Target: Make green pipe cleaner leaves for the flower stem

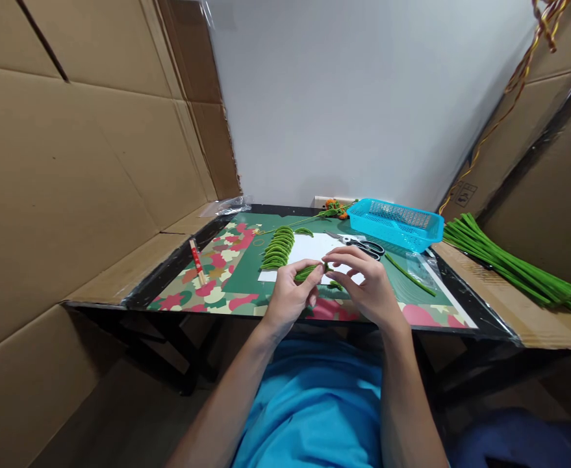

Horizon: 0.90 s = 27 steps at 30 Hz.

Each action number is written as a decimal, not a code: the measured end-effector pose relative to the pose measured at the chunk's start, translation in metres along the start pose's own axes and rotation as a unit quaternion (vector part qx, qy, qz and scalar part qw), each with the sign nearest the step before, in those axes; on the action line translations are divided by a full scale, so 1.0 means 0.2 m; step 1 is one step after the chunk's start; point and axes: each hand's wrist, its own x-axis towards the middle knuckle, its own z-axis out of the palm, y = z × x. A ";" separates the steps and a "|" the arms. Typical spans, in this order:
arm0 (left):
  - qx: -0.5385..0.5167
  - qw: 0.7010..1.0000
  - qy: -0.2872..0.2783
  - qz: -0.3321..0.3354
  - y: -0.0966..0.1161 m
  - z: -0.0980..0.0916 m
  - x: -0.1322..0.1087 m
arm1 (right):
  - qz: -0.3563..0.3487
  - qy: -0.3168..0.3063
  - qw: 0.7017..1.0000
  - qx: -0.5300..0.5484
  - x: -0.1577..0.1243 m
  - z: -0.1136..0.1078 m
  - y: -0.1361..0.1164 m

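My left hand [295, 286] is closed round a green pipe-cleaner leaf [306, 273] over the white paper [309, 246]. The fingertips of my right hand [363, 276] pinch at the leaf's end, close to the left fingertips. Part of the leaf is hidden by my fingers. A short green piece [335, 285] lies just below the right fingers. Left of the paper a row of several finished fuzzy green leaves [278, 248] is laid out, with one more leaf [304, 231] at the paper's top edge. Scissors [363, 244] with dark handles rest behind my right hand.
A blue plastic basket [396, 224] stands at the back right, beside orange and green flowers [336, 209]. One green stem [410, 275] lies on the green mat [239, 273]. A bundle of green pipe cleaners [514, 263] rests on cardboard at right. A red-wrapped stick [197, 262] lies left.
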 end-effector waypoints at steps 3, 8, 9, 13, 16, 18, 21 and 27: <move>-0.015 0.999 -0.030 -0.020 0.01 -0.01 0.00 | -0.033 0.012 0.999 -0.038 0.00 0.00 0.01; -0.080 0.992 -0.077 -0.060 0.05 -0.09 -0.02 | -0.127 0.011 0.979 -0.162 0.03 0.05 -0.06; -0.096 0.990 -0.081 -0.069 0.07 -0.11 -0.03 | -0.148 0.003 0.971 -0.190 0.04 0.06 -0.08; -0.132 0.980 -0.109 -0.103 0.12 -0.18 -0.06 | -0.246 -0.029 0.928 -0.278 0.06 0.08 -0.13; -0.149 0.973 -0.135 -0.116 0.13 -0.21 -0.10 | -0.282 -0.053 0.908 -0.305 0.03 0.06 -0.15; -0.157 0.966 -0.153 -0.136 0.14 -0.21 -0.12 | -0.292 -0.072 0.905 -0.300 0.00 0.05 -0.17; -0.162 0.953 -0.175 -0.188 0.15 -0.20 -0.15 | -0.305 -0.079 0.903 -0.293 -0.06 0.02 -0.18; -0.152 0.932 -0.228 -0.238 0.14 -0.16 -0.16 | -0.333 -0.081 0.892 -0.294 -0.12 -0.01 -0.15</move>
